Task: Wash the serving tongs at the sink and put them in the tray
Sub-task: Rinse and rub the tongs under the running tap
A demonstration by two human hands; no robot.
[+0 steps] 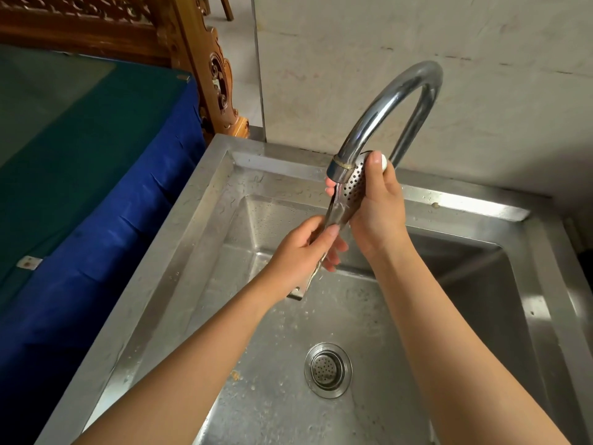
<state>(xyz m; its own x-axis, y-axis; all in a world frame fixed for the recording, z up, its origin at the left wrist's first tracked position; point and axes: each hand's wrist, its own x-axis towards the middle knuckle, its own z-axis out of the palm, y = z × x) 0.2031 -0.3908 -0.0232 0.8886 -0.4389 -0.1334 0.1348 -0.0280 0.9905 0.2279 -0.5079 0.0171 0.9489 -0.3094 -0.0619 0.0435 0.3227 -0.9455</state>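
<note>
Over the stainless steel sink [205,220], both hands up under the tap. The perforated stainless steel serving tongs [348,194] stand nearly upright, spoon end just beside the mouth of the curved chrome faucet [388,101], hinge end pointing down toward the near left.

My left hand [298,252] is wrapped around the tongs' lower shaft, fingers closed on it, thumb pressed along the front. My right hand [377,210] cups the perforated head from the right side, fingers curled round the back of it and thumb tip resting at the top edge (nail painted white). The tongs' arms look pressed together inside the two grips.

Water runs down the metal below the spout; droplets on the basin floor and the sink's rim. The round steel drain strainer [328,369] sits near, below my forearms.

Left of the sink: a surface under blue cloth [106,220]. Carved wooden furniture [205,59] at far left, pale wall behind the faucet.
</note>
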